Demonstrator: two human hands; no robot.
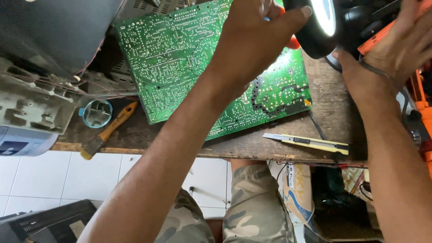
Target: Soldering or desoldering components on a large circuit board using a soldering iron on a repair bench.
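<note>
My left hand (252, 40) gripping the lit round lamp (321, 22), fingers wrapped on it, my right hand (400, 45) resting on lamp arm (382, 31), fingers' closure unclear, green circuit board (180, 58) lying on surface (333, 117).

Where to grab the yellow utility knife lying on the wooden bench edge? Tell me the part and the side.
Take the yellow utility knife by its yellow body, right of the middle, well away from the grey blade tip that sticks out at its left end. It lies flat and lengthwise along the front edge of the wooden bench, so a grip from above, pinching its long sides, probably suits best. The right hand is on that side.
</note>
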